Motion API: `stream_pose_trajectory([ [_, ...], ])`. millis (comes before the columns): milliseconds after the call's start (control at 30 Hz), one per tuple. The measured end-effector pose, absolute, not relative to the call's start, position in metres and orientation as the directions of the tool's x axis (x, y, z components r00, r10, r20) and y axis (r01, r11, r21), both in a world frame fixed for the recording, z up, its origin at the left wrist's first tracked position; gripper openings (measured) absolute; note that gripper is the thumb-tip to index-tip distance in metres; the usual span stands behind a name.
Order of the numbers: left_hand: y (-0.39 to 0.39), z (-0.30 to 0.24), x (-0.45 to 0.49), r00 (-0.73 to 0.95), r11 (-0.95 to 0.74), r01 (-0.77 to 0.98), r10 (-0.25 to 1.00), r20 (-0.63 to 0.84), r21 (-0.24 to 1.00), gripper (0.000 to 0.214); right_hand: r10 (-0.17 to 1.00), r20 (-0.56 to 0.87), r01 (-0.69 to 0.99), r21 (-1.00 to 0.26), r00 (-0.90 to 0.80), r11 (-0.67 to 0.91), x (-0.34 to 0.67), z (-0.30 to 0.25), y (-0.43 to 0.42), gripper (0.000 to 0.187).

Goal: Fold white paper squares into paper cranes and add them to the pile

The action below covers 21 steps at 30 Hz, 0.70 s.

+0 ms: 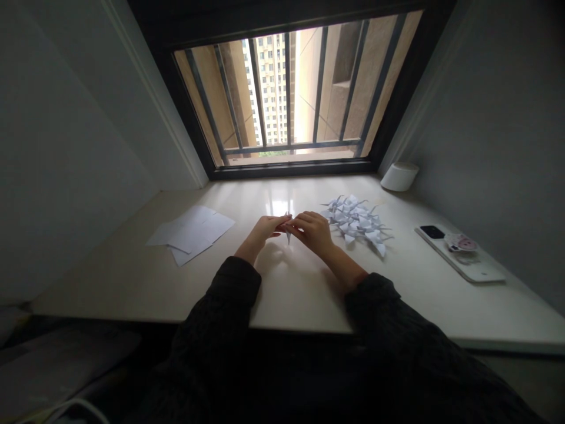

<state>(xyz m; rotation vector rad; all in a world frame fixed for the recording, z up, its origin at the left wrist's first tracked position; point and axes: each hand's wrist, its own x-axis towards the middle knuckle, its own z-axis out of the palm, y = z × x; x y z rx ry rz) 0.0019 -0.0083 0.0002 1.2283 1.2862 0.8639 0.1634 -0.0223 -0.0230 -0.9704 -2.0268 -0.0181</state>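
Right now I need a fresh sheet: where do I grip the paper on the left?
Likely the right corner of the paper sheets, coming from the right with the left hand; they lie flat and fanned, so that corner sticks out.

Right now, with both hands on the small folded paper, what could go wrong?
1. The small folded paper is pinched between the left hand and the right hand; a hard pull might tear it.
2. The pile of folded paper figures lies close beside the right hand; a wrist sweep could scatter or crush it.
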Motion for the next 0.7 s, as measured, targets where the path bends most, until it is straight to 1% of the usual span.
stream_pose_trajectory([
  [67, -0.007, -0.002, 0.002, 0.142, 0.166, 0.162, 0.971, -0.19, 0.973, 0.035, 0.646, 0.716, 0.605, -0.399, -0.264, 0.689, 0.162, -0.024, -0.022, 0.025],
  [133, -0.005, -0.004, 0.002, 0.134, 0.141, 0.151, 0.978, -0.162, 0.978, 0.037, 0.683, 0.71, 0.542, -0.512, -0.169, 0.667, 0.16, -0.024, -0.023, 0.025],
  [200, -0.004, -0.005, 0.002, 0.128, 0.13, 0.136, 0.981, -0.147, 0.982, 0.039, 0.728, 0.681, 0.459, -0.624, -0.077, 0.633, 0.157, -0.025, -0.022, 0.027],
  [267, -0.003, -0.004, 0.001, 0.119, 0.13, 0.128, 0.982, -0.146, 0.983, 0.04, 0.762, 0.646, 0.374, -0.699, -0.033, 0.609, 0.155, -0.025, -0.022, 0.026],
  [433, -0.005, -0.001, 0.001, 0.087, 0.121, 0.111, 0.988, -0.131, 0.986, 0.04, 0.826, 0.559, 0.18, -0.807, -0.073, 0.562, 0.154, -0.028, -0.016, 0.026],
  [500, -0.005, -0.003, 0.002, 0.083, 0.111, 0.112, 0.989, -0.12, 0.988, 0.04, 0.852, 0.519, 0.137, -0.841, -0.068, 0.524, 0.155, -0.029, -0.013, 0.026],
  [567, -0.003, -0.005, 0.003, 0.074, 0.089, 0.122, 0.992, -0.099, 0.989, 0.04, 0.864, 0.501, 0.139, -0.854, -0.043, 0.502, 0.155, -0.03, -0.012, 0.026],
  [700, -0.001, -0.01, 0.004, 0.071, 0.022, 0.149, 0.997, -0.033, 0.989, 0.042, 0.861, 0.509, 0.197, -0.844, -0.006, 0.5, 0.156, -0.031, -0.012, 0.026],
])
